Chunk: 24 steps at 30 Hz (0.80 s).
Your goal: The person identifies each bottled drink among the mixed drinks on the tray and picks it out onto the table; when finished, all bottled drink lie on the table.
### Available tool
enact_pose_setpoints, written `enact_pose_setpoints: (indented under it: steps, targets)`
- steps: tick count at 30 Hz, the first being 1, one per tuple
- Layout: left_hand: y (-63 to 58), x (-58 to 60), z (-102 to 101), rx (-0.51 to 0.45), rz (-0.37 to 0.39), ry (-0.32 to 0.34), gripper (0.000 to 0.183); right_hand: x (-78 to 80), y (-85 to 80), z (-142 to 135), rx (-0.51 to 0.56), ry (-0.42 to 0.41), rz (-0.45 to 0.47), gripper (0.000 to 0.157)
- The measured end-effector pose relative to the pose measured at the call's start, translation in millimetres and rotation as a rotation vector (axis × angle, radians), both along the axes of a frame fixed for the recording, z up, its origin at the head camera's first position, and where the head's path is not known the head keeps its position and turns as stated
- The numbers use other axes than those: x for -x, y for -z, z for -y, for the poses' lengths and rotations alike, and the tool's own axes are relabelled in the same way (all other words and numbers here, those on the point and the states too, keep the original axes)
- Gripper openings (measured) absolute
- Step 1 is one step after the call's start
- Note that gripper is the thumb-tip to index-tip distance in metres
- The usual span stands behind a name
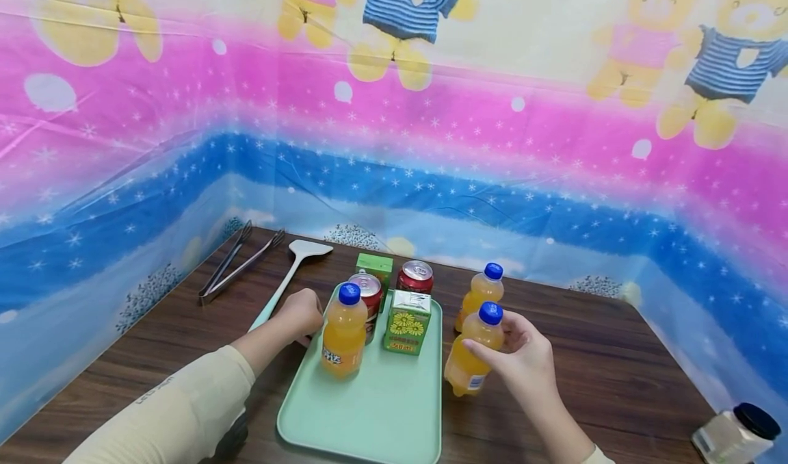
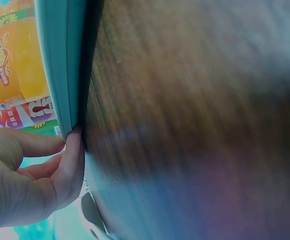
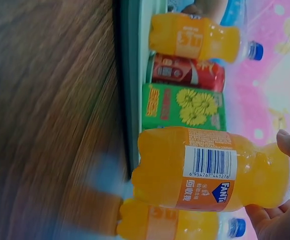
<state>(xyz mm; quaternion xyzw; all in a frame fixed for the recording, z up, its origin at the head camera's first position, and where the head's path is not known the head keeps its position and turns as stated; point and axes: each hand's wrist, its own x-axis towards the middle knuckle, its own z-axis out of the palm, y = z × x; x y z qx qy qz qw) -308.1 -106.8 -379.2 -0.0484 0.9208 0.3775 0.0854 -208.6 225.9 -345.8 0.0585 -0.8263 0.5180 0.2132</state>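
My right hand [image 1: 529,354] grips an orange soda bottle [image 3: 209,167] near its neck, thumb on one side and fingers on the other. Slightly tilted, that bottle is beside the right rim of the green tray [image 1: 382,409] and appears to be off the table. With thumb and fingers, my left hand [image 2: 35,180] pinches the tray's left rim. On the tray stand another orange soda bottle [image 1: 343,334], a red can [image 1: 373,300] and a green drink carton [image 1: 407,324]. A third orange soda bottle [image 1: 486,289] stands behind the one I hold.
A second green carton [image 1: 377,265] and another red can [image 1: 415,276] are at the tray's far end. Metal tongs [image 1: 240,265] and a spatula [image 1: 295,262] lie at the far left. A black-lidded jar [image 1: 735,436] is at the right edge. Printed cloth surrounds the wooden table [image 1: 603,368].
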Motion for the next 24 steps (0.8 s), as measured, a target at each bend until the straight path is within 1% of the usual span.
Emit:
enact_pose_setpoints:
  steps: [9,17,24]
  targets:
    - [0.1,-0.2,0.4,-0.007,-0.005,0.002,0.01,11.1,7.4,-11.7,-0.02,0.034,-0.033,0.052]
    - [2.5,1.3,0.9,-0.016,-0.006,-0.002,0.01,15.6,10.9,-15.9,-0.05,0.078,0.001,0.055]
    - [2.5,2.0,-0.1,-0.002,0.004,-0.013,0.01,17.7,12.7,-16.2,-0.041,0.082,0.011,0.056]
